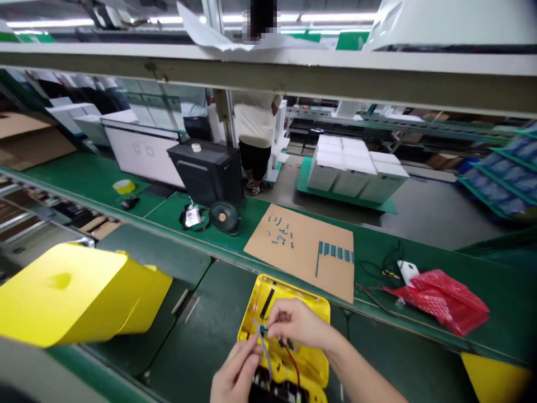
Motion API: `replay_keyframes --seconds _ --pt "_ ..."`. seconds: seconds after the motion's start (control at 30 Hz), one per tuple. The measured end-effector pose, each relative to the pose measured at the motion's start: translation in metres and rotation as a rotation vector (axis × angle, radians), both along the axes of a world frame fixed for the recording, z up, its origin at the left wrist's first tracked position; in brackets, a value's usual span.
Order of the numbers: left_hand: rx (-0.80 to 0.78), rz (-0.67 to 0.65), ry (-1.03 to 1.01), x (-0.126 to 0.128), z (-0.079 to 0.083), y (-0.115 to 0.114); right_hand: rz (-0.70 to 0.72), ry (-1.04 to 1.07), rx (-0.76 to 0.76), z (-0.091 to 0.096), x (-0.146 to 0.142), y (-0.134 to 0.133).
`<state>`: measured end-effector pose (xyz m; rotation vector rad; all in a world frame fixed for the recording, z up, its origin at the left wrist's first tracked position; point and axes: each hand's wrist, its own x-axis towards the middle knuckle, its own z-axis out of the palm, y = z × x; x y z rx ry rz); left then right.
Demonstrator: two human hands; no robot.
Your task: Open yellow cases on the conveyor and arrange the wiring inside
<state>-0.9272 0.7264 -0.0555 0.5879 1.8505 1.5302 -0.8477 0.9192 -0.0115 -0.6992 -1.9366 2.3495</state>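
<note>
Green bench (201,336), cardboard sheet (306,246), red bag (444,302), yellow housing (293,296)

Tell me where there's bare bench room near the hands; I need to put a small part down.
Bare dark mat lies between the yellow housing on the left and the open yellow case under both hands. The cardboard sheet is bare along its near right edge. Crowded: the red bag and the cables beside it.
</note>
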Motion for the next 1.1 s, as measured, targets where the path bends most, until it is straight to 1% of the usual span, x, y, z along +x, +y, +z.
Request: replay_keyframes --seconds 0.03,0.1,0.17,0.2,0.23,0.27,0.3,0.33,0.37,0.4,0.43,0.47,0.57,0.67,0.83,1.0,1.1 --pt "0.004 -0.021 -0.054 0.006 0.008 0.002 -0.021 0.003 -0.083 0.001 0.011 -0.019" --pt "0.021 -0.009 -0.160 0.017 0.018 0.003 -0.068 0.000 -0.162 -0.003 0.028 -0.048" --pt "0.058 0.021 -0.252 0.026 0.022 -0.002 -0.091 0.015 -0.213 -0.012 0.037 -0.063" --pt "0.066 0.025 -0.291 0.030 0.022 -0.005 -0.096 0.021 -0.221 -0.017 0.040 -0.067" --pt "0.068 0.029 -0.322 0.032 0.021 -0.009 -0.112 0.021 -0.196 -0.022 0.041 -0.067" --pt "0.065 0.036 -0.358 0.034 0.020 -0.014 -0.142 0.012 -0.123 -0.028 0.040 -0.066" --pt "0.060 0.044 -0.403 0.035 0.019 -0.018 -0.175 -0.014 0.006 -0.035 0.039 -0.063" --pt "0.058 0.062 -0.452 0.034 0.018 -0.021 -0.205 -0.052 0.168 -0.041 0.037 -0.059" --pt "0.058 0.079 -0.492 0.032 0.017 -0.024 -0.221 -0.097 0.325 -0.049 0.033 -0.055" --pt "0.057 0.091 -0.511 0.030 0.017 -0.027 -0.215 -0.140 0.447 -0.056 0.029 -0.052" --pt "0.048 0.101 -0.504 0.027 0.017 -0.030 -0.187 -0.175 0.515 -0.064 0.025 -0.050" --pt "0.031 0.109 -0.476 0.024 0.017 -0.033 -0.150 -0.197 0.532 -0.072 0.021 -0.050" --pt "-0.024 0.130 -0.353 0.014 0.019 -0.040 -0.085 -0.208 0.457 -0.091 0.011 -0.053" --pt "-0.061 0.150 -0.294 0.006 0.023 -0.045 -0.091 -0.207 0.372 -0.100 0.010 -0.058" --pt "-0.093 0.175 -0.250 0.001 0.025 -0.047 -0.166 -0.183 0.239 -0.102 0.013 -0.059" --pt "-0.099 0.134 -0.219 0.002 0.016 -0.045 -0.203 -0.177 0.099 -0.104 0.001 -0.061" --pt "-0.111 0.136 -0.213 0.000 0.015 -0.045 -0.284 -0.159 0.066 -0.100 0.001 -0.058"
